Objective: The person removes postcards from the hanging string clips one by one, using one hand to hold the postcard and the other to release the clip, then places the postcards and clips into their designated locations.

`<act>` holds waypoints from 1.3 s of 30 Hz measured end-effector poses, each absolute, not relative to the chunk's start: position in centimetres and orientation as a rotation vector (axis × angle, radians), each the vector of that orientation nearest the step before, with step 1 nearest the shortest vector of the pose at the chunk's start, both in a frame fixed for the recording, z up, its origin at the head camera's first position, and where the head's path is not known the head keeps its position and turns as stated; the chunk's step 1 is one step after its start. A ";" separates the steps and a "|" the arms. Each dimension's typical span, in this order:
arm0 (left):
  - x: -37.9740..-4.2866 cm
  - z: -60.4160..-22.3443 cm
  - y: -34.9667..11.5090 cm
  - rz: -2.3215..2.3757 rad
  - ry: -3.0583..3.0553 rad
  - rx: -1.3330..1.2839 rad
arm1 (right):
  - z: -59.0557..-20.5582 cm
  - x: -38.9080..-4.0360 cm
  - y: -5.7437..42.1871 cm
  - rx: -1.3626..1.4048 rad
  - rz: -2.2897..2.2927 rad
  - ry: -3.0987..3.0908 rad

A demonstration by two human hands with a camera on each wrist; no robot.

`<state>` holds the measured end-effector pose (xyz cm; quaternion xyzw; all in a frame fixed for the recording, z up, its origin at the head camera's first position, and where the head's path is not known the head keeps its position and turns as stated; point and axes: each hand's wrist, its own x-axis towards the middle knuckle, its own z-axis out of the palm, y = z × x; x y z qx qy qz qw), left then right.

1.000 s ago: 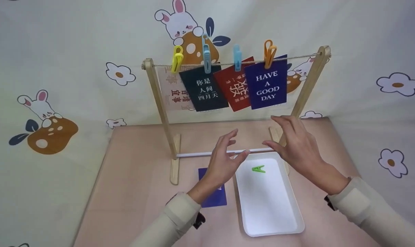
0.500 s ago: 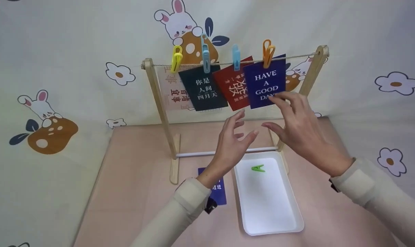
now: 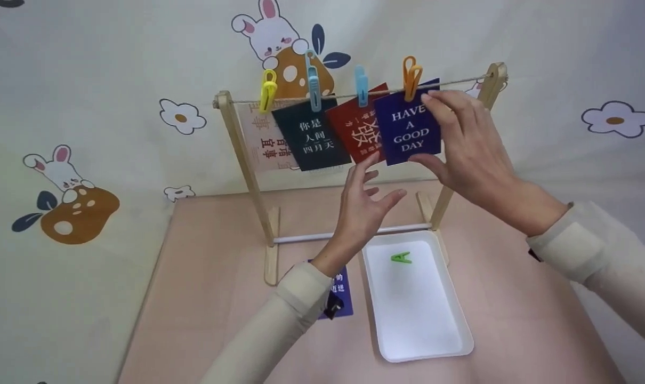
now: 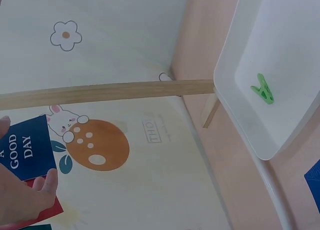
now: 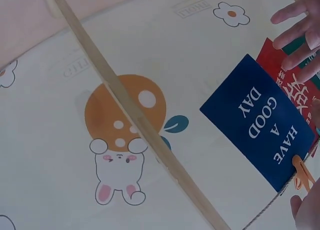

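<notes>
A blue card [image 3: 408, 130] reading "HAVE A GOOD DAY" hangs tilted from the rope [image 3: 461, 81] by an orange clothespin [image 3: 411, 80]. My right hand [image 3: 474, 144] is raised at the card's right side, fingers bent, thumb apart below; in the right wrist view its fingers lie close to the orange clothespin [image 5: 301, 172] without gripping it. My left hand [image 3: 362, 208] is up under the red card [image 3: 357, 128], fingers spread and holding nothing. A light blue clothespin [image 3: 361, 88] is at the red card. Further left hang a dark green card [image 3: 312, 141] and a pale card [image 3: 264, 138].
The wooden stand [image 3: 248, 176] carries the rope, with a white bar [image 3: 301, 238] low down. A white tray [image 3: 464, 325] on the pink tabletop [image 3: 205, 277] holds a green clothespin [image 3: 401, 257]. Another blue card [image 3: 345, 301] lies partly under my left sleeve [image 3: 280, 314].
Both hands have risen toward the hanging cards. My right hand has gone from below the blue card to its upper right edge; my left has come up under the red card.
</notes>
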<state>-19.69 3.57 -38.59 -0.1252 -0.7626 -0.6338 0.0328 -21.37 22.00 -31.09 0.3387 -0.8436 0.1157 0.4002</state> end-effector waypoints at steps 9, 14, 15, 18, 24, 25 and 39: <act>-20.8 -37.7 3.7 -2.007 -2.254 -0.356 | -27.1 -23.4 21.7 0.871 0.273 -2.179; -21.5 -37.3 4.0 -2.099 -2.222 -0.264 | -24.3 -24.2 21.6 0.797 0.233 -2.369; -21.7 -37.2 4.0 -2.121 -2.211 -0.246 | -23.8 -24.4 21.6 0.791 0.230 -2.403; -22.1 -37.1 4.1 -2.179 -2.166 -0.201 | -22.4 -24.9 21.2 0.759 0.236 -2.518; -22.8 -36.7 4.2 -2.245 -2.129 -0.114 | -20.6 -25.8 20.4 0.671 0.291 -2.758; -22.9 -36.6 4.3 -2.261 -2.122 -0.095 | -20.4 -26.0 20.3 0.659 0.297 -2.789; -23.8 -36.5 4.7 -2.322 -2.105 -0.024 | -19.6 -27.6 20.6 0.484 0.681 -3.050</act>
